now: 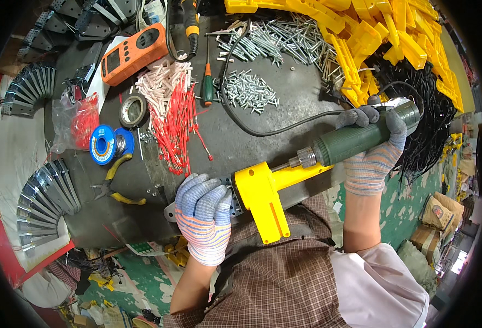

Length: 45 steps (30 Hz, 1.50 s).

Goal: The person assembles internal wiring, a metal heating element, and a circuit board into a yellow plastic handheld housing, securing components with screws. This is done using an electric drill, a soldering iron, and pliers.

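My right hand [369,158], in a striped knit glove, is wrapped round a green electric screwdriver [350,143]. The tool lies nearly level, and its silver chuck and bit point left at a yellow plastic housing [258,199]. The bit's tip meets the housing's upper right side; whether a screw is there is hidden. My left hand [205,210], gloved alike, is closed over a perforated metal bracket [236,205] against the housing's left side. My fingers cover most of the bracket; a rounded end shows left of them.
Behind lie long screws [284,41], short screws [249,92] and red-wired parts [178,126]. Yellow housings [399,27] and black cables [429,120] pile up at right. Pliers [112,183], a solder spool [103,145] and an orange meter [134,53] lie left. The tool's black cord crosses the table.
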{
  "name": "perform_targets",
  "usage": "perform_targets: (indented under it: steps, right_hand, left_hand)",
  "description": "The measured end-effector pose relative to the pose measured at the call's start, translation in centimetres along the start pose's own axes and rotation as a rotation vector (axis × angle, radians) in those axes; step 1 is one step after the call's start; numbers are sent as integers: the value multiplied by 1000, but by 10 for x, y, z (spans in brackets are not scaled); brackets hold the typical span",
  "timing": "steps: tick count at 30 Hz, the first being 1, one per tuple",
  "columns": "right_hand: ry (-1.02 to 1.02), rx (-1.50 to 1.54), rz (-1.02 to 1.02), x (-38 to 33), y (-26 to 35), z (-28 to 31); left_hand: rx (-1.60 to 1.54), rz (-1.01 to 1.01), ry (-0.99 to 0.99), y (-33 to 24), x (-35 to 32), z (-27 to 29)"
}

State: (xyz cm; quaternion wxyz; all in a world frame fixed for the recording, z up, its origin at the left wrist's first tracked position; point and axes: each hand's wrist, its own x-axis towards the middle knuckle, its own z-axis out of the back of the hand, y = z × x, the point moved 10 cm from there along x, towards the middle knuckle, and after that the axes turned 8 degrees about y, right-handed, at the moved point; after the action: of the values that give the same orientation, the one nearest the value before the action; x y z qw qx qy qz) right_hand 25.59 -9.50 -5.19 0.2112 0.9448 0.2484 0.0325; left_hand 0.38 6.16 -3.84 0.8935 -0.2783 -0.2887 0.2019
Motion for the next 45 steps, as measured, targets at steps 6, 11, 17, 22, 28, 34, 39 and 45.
perform_targets:
  steps: [6,11,17,22,28,34,39,45]
  right_hand:
    - [-45,8,8,0,-2,2]
    - [-44,2,-3,2,-3,5]
    - [-30,45,-35,4,-8,9]
    - [-32,66,-13,3,-8,6]
    - [16,84,-41,10,-12,-2]
    - [57,42,47,-7,20,3]
    - [-17,6,37,-27,17,8]
    - [-36,35,-1,-31,5,8]
  left_hand:
    - [18,36,-4,2,1,0]
    - [22,20,5,0,3,0]
    - [55,-3,4,-2,5,-1]
    - [41,-4,21,-6,6,-1]
    - [23,56,14,0,6,-5]
    - [0,64,-110,-2,-17,13]
    - [129,-11,25,-15,-17,-10]
    - [233,-17,9,-15,-22,-11]
